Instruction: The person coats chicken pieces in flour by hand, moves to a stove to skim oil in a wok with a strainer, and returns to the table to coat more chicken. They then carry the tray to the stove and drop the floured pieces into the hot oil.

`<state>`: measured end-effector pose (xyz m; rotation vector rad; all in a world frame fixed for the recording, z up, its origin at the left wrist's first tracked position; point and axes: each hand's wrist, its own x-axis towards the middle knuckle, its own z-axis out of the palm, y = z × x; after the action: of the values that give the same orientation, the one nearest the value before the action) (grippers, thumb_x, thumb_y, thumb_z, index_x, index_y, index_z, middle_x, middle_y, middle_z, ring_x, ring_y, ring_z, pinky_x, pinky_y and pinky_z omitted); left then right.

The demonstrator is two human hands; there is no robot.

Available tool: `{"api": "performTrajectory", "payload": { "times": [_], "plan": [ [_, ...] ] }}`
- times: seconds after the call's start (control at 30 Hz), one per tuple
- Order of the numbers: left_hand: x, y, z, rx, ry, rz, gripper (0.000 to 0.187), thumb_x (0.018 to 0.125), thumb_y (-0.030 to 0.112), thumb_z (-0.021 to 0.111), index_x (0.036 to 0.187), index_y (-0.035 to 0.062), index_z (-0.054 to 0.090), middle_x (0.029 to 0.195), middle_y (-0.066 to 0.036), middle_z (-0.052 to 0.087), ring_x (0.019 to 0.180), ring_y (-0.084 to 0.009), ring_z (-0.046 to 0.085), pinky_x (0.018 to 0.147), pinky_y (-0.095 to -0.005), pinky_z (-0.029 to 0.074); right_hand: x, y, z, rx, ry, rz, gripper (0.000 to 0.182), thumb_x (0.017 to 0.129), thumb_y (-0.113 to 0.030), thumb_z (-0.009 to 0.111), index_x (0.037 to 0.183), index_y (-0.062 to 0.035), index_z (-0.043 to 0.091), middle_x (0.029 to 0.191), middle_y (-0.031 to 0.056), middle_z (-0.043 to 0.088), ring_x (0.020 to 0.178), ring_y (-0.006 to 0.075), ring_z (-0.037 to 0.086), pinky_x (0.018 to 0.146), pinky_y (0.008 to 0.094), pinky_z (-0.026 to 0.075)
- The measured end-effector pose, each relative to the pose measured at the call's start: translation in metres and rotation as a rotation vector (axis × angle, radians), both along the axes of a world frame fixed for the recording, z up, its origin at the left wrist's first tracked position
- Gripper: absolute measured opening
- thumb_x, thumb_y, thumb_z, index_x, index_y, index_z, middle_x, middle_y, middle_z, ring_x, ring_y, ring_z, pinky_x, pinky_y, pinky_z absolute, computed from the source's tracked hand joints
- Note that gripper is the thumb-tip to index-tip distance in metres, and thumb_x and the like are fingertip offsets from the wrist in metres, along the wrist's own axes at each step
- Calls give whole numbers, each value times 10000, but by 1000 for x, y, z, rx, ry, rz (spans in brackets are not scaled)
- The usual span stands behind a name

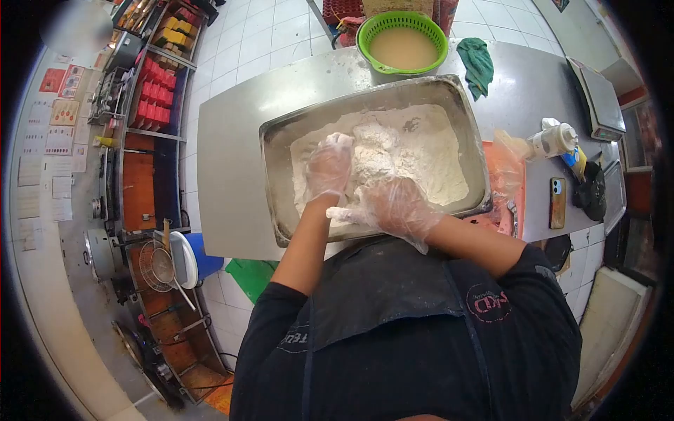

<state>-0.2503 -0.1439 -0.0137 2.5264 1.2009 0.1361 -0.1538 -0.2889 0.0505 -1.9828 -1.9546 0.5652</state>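
Note:
A deep metal tray [281,172] holds a bed of pale flour [439,158]. Flour-coated lumps [377,156] are heaped in its middle, their kind hidden by the coating. My left hand [328,168], in a clear plastic glove, is in the flour left of the heap, its whitened fingers curled; what they hold, if anything, I cannot make out. My right hand [400,209], gloved likewise, is at the heap's near side by the tray's front. Its thumb points left, apart from the other fingers, and is thickly caked with flour.
Behind the tray, a green basket [368,59] sits in cloudy liquid beside a green cloth [476,67]. To the right are a pink tray [518,189], a white bottle [554,140], a phone [557,203] and a scale [597,98]. Shelves [140,179] stand across the floor at left.

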Motion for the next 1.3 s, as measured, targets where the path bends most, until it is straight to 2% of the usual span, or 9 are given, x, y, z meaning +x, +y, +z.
{"api": "performTrajectory", "payload": {
  "times": [0.2, 0.27, 0.47, 0.6, 0.67, 0.87, 0.93, 1.2, 1.3],
  "plan": [
    [0, 10, -30, 66, 68, -127, 456, 981, 401, 379, 1145, 58, 629, 1152, -180, 634, 1063, -376, 588, 906, -455, 459, -11, 5, -33, 257, 72, -76, 392, 916, -373, 509, 760, -63, 690, 684, 158, 658, 658, 309, 673, 589, 428, 527],
    [-1, -5, -23, 145, -236, -10, 412, 948, 399, 466, 941, 52, 688, 954, -174, 677, 928, -364, 628, 819, -442, 486, -10, 5, -38, 233, 62, -37, 308, 901, -322, 531, 796, -66, 667, 706, 147, 643, 647, 310, 652, 565, 437, 510],
    [-12, -3, -31, 62, 22, -176, 306, 926, 329, 547, 1018, 73, 686, 904, -182, 675, 862, -321, 633, 711, -431, 491, -16, -3, -32, 283, 121, 150, 147, 833, -192, 574, 766, -72, 628, 700, 132, 636, 609, 305, 633, 534, 432, 495],
    [-17, -12, -31, -61, -237, -281, 308, 945, 308, 550, 1100, 61, 649, 950, -166, 677, 877, -302, 647, 714, -409, 522, -31, -2, -28, 282, 101, 290, 120, 779, -176, 606, 753, -63, 637, 642, 141, 623, 565, 290, 629, 531, 414, 494],
    [-5, -34, -12, -1201, -953, 353, 335, 982, 309, 508, 1131, 28, 611, 1012, -147, 659, 898, -282, 654, 726, -389, 556, -39, 3, -42, 373, 70, 297, 117, 766, -171, 614, 758, -58, 640, 632, 136, 617, 561, 281, 627, 530, 409, 497],
    [5, -63, 49, -1626, -1098, 600, 494, 987, 385, 488, 1278, -14, 509, 1072, -140, 637, 966, -260, 636, 793, -386, 557, -49, 6, -40, 309, -47, 320, 116, 768, -156, 614, 774, -44, 642, 633, 121, 614, 549, 269, 619, 519, 402, 499],
    [-14, -30, -26, -1642, -1094, 578, 533, 978, 380, 513, 1328, -18, 460, 1100, -140, 631, 1007, -256, 619, 841, -382, 537, -45, 7, -39, 244, -57, 334, 118, 781, -153, 605, 785, -41, 642, 637, 117, 615, 538, 276, 612, 512, 405, 496],
    [-23, -27, -5, -858, -1256, 274, 504, 1028, 251, 404, 1483, 84, 268, 1342, -85, 488, 1161, -225, 518, 997, -319, 451, -13, 11, -68, 585, 208, -27, 274, 912, -67, 464, 1166, -24, 557, 1050, 183, 628, 1044, 282, 608, 861, 376, 501],
    [5, -76, 42, -1510, -1271, 507, 553, 1025, 333, 404, 1491, 88, 234, 1460, -85, 386, 1268, -241, 449, 1020, -336, 432, -17, 32, -90, 675, 632, -179, 388, 978, -102, 400, 1347, 8, 450, 1264, 251, 539, 1177, 342, 529, 1008, 398, 413]
  ]
}}
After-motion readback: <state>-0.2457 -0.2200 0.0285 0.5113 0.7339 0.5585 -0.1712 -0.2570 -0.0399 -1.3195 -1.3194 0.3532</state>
